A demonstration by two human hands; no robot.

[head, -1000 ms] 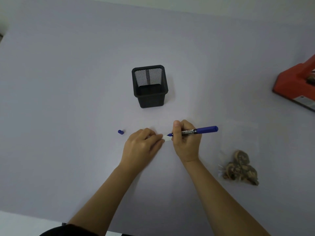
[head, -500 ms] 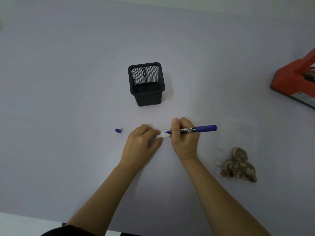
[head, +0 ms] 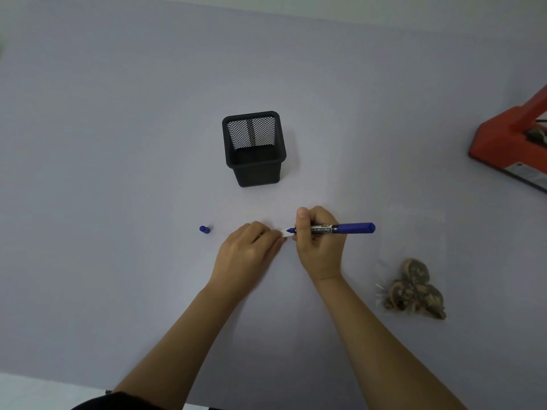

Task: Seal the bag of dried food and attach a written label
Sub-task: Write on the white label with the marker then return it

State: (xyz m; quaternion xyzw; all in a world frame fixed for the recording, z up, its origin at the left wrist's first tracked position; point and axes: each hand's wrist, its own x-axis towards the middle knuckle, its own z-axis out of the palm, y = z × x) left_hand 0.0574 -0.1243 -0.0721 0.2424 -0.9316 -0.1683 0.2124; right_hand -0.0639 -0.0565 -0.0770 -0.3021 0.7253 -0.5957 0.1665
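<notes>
Small white label (head: 285,232) lies flat on the table (head: 118,113), centre-front, mostly hidden under the left hand (head: 245,253); only its right end shows. Left fingers lie close together, tips pressing the label down. Right hand (head: 321,247) pinches a blue marker (head: 340,228) btwn thumb and curled fingers, barrel near-horizontal, tip pointing left and touching the label's exposed end. Any writing is too small to tell. Marker cap (head: 204,229) sits apart, left of the left hand. Clear bag w/ dried brown food pieces (head: 414,288) lies flat, to the right of the right forearm, contents bunched at the near end; can't tell if sealed. Black mesh pen holder (head: 254,149) stands upright behind the hands. Red bag sealer (head: 503,143) at far right edge, partly cut off.
</notes>
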